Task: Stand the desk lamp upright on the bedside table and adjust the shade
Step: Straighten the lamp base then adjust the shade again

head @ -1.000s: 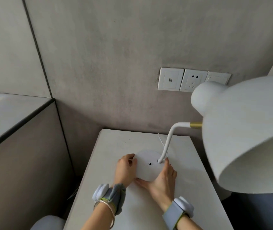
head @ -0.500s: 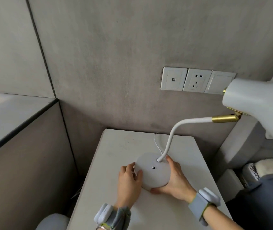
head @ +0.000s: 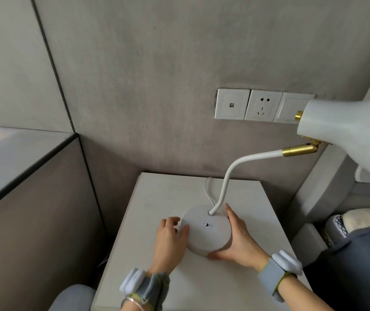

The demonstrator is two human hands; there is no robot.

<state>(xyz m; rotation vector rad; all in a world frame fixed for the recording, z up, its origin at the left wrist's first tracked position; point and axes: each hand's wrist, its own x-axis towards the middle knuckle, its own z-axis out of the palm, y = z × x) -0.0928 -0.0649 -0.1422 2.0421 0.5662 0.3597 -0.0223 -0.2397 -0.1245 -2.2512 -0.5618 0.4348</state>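
A white desk lamp stands upright on the pale bedside table (head: 157, 194). Its round base (head: 206, 230) sits near the table's middle. My left hand (head: 170, 241) grips the base's left rim and my right hand (head: 238, 239) cups its right and front rim. A curved white neck (head: 229, 173) rises from the base's back to a brass joint (head: 300, 149). The white shade (head: 354, 129) hangs out to the upper right, beyond the table, and runs past the frame edge. A thin white cord (head: 207, 189) loops behind the base.
A row of white wall plates with a socket (head: 262, 105) sits on the grey wall above the table. A grey ledge (head: 11, 158) runs along the left. Bedding and grey cloth (head: 359, 234) lie at the right.
The shade has swung from close in front of the camera out to the right. Both hands have shifted around the base, the left to its left rim, the right to its right side.
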